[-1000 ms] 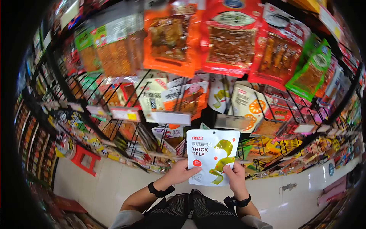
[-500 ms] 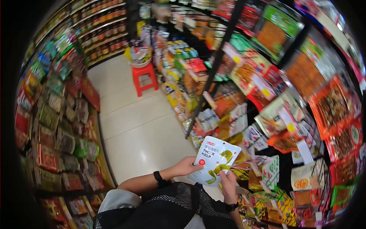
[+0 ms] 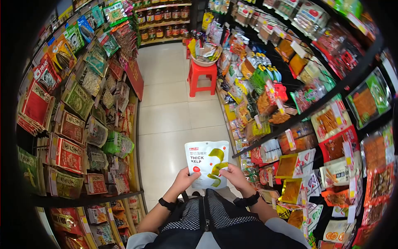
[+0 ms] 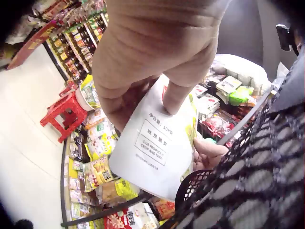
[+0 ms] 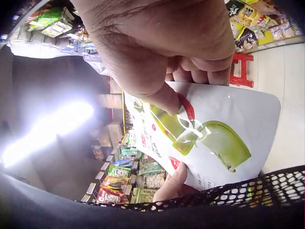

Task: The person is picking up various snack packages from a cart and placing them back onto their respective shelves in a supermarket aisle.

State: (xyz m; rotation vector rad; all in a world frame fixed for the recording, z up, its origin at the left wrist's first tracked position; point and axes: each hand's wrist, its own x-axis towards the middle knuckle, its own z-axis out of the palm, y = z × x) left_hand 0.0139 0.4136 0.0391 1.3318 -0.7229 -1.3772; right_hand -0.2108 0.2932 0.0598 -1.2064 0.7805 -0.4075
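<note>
While holding pouch (image 3: 206, 166) below centre of frame, clamping fingers of left hand (image 3: 182, 181) and right hand (image 3: 238, 179) on sides; apparently inspecting front, needing steady grip next.

A shop aisle, shown by packaged snacks (image 3: 72, 159) hanging in rows with price tags (image 3: 352, 189) and shelved jars (image 3: 158, 15).

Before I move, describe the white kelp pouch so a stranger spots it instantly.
Start at the pale tiled floor, then the black mesh panel. Just beyond it, the left hand and right hand grip a white pouch printed THICK KELP, the only packet held.
</note>
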